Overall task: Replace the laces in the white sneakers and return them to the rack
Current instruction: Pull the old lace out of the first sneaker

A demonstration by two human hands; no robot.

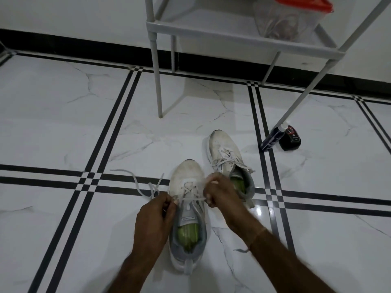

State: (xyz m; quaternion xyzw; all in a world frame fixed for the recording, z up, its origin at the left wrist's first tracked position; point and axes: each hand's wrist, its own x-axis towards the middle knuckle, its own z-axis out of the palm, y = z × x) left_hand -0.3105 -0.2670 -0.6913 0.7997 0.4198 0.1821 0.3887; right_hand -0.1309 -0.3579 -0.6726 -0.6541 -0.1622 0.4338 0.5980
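Observation:
Two white sneakers with green insoles stand on the tiled floor. The near sneaker (187,180) is in front of me, toe pointing away, with its white lace (146,187) partly threaded and trailing off to the left. My left hand (155,220) pinches the lace at the shoe's left side. My right hand (220,195) pinches the lace at the right side, pulling it taut across the eyelets. The second sneaker (224,149) sits behind and to the right, with loose laces. The grey rack (232,32) stands beyond.
On the rack's shelf sits a clear plastic container with a red lid (292,17). A dark bottle (271,140) and a small black pot (291,139) are on the floor near the rack's right front leg. A black skirting runs along the wall.

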